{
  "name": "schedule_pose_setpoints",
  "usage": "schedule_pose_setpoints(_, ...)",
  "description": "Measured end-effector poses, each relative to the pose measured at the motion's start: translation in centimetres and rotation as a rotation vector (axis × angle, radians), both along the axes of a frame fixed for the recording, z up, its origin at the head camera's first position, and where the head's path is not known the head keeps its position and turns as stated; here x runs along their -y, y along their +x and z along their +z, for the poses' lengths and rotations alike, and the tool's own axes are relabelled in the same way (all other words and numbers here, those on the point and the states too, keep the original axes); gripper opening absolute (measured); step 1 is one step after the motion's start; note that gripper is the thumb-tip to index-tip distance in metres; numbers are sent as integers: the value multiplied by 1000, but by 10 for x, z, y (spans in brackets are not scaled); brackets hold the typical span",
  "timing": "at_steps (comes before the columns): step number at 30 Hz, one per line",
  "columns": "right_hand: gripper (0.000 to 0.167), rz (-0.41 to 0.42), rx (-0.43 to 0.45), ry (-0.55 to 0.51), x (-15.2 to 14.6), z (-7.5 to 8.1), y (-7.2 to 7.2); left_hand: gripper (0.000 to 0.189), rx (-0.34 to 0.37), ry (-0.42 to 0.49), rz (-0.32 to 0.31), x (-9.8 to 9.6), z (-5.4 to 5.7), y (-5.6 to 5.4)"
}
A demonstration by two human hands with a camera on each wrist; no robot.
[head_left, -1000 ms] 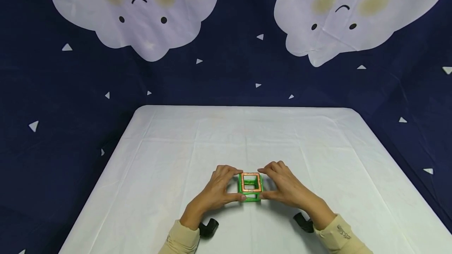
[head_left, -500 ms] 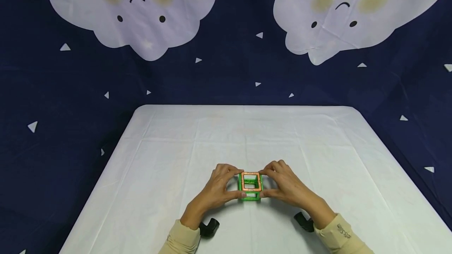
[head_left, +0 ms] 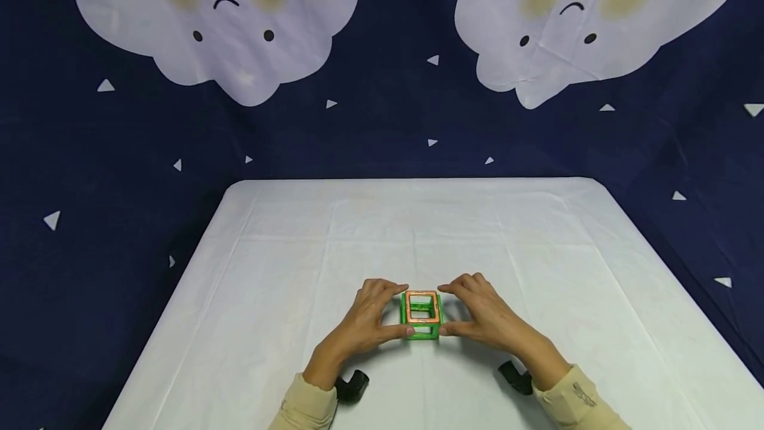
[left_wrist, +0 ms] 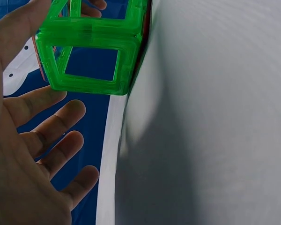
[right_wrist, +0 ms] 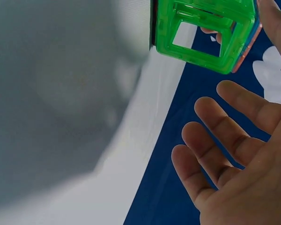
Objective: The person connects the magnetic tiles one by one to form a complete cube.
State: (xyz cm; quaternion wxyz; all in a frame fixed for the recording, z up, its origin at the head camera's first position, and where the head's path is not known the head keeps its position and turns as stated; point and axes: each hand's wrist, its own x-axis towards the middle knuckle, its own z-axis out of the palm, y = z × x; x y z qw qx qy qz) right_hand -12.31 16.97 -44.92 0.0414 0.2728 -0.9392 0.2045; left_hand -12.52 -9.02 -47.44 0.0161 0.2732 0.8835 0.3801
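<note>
A small cube of green see-through magnetic tiles (head_left: 422,336) stands on the white cloth, with an orange square tile (head_left: 421,320) on its top. My left hand (head_left: 371,320) pinches its left side, thumb at the front corner and index fingertip at the back. In the left wrist view, that index fingertip meets the edge of the cube (left_wrist: 91,86); the other fingers are spread. On the right side, my right hand (head_left: 482,314) curves loosely round the cube. In the right wrist view, its index finger (right_wrist: 243,101) is apart from the tiles; the thumb is partly out of frame.
A white cloth covers the table (head_left: 334,231), whose far edge meets a dark blue backdrop (head_left: 382,144) printed with white clouds and triangles. Black wrist devices (head_left: 353,387) show below both hands, near the beige sleeves (head_left: 310,403).
Both index fingertips have eased slightly off the cube's top back corners. The cube keeps its place; the whole head view has shifted a little.
</note>
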Motion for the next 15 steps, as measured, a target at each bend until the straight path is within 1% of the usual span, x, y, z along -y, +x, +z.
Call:
schedule_pose_setpoints(3, 67, -9, 3, -31, 0, 0, 2, 71, -2, 4, 12, 3, 0, 1)
schedule_pose_setpoints(10, 63, -13, -34, -69, -2, 3, 7, 70, -11, 17, 18, 7, -1, 3)
schedule_pose_setpoints(15, 56, -54, -54, -98, -6, 6, 13, 68, -32, 21, 36, 8, 2, 5)
